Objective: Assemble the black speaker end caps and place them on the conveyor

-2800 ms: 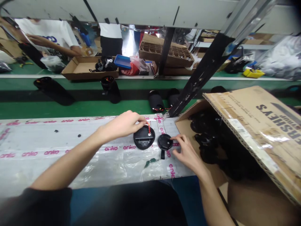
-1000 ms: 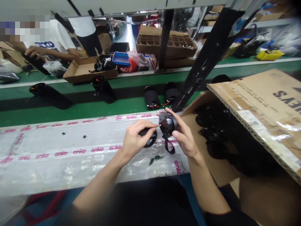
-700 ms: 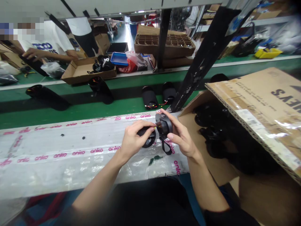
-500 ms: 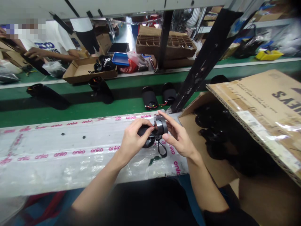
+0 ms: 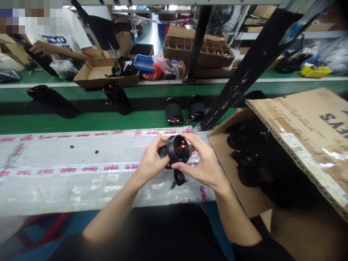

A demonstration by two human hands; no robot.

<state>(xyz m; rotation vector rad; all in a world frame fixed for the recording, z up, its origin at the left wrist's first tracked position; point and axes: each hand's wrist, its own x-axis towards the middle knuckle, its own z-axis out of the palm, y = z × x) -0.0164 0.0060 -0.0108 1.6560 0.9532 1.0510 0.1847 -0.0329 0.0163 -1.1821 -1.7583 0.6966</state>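
Note:
Between my two hands is a round black plastic part (image 5: 175,150) with red and yellow wires showing in its hollow face. My left hand (image 5: 153,156) grips its left side, fingers curled round the rim. On the right, my right hand (image 5: 203,159) holds the same part, thumb at the lower edge and fingers along the top. A black strap loop (image 5: 179,178) hangs below it. Another black piece (image 5: 162,152) shows partly behind my left fingers; whether it joins the round part is hidden.
A plastic-covered table (image 5: 81,188) lies under my hands. To the right stands an open cardboard box (image 5: 223,145) of black parts. Beyond, black cylinders (image 5: 174,110) with wires rest on a green surface (image 5: 146,119). A slanted black post (image 5: 239,79) rises ahead. A co-worker (image 5: 67,32) stands far left.
The round black part has turned so its hollow face with the wires points toward me. My right hand has shifted its fingers round the rim. The camera view has tilted slightly.

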